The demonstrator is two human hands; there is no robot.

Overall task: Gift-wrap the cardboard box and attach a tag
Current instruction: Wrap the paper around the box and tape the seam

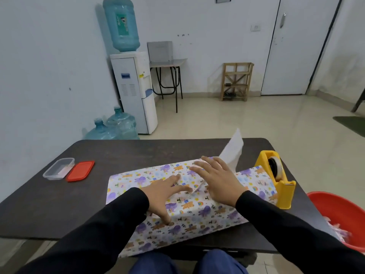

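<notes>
- Two hands were laid flat on the wrapping paper (187, 220), whose near edge hung off the table (59, 204), nearer than the fingers.
- The left hand (167, 196) was pressed down, its fingers (173, 178) straight and apart, nothing gripped.
- The right hand (219, 182) was spread likewise, its fingers (205, 166) apart, beside a folded seam.
- The cardboard box was hidden, judged to lie directly beneath both sets of fingers.
- The step was judged to be pinning the overlap; no tape was seen on it.
- Next, one hand's pressure would be needed while tape was drawn from the tape dispenser (276, 180), just right of the right fingers.
- A white flap (233, 151) stood beyond the right fingertips.
</notes>
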